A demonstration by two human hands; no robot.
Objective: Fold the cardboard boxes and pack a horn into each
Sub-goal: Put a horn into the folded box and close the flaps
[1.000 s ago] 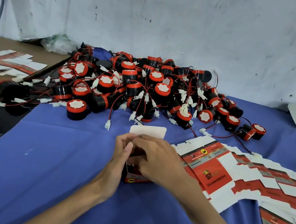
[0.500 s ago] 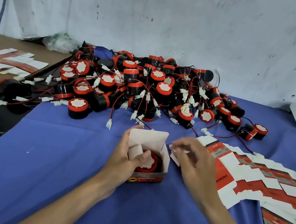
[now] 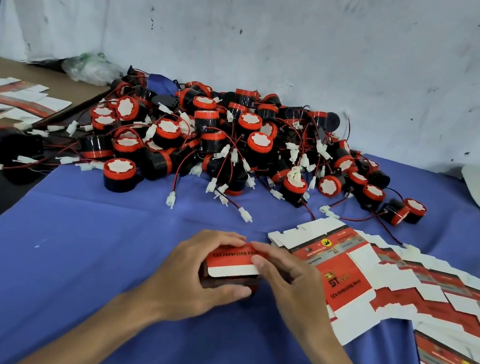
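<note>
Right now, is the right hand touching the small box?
Touching. The head view shows the thumb of the right hand pressed on the red lid flap of the box, with no gap, while the left hand grips the box.

The single head view looks forward and down, close over the blue table point(image 3: 64, 248) toward the wall point(image 3: 318, 37)
</note>
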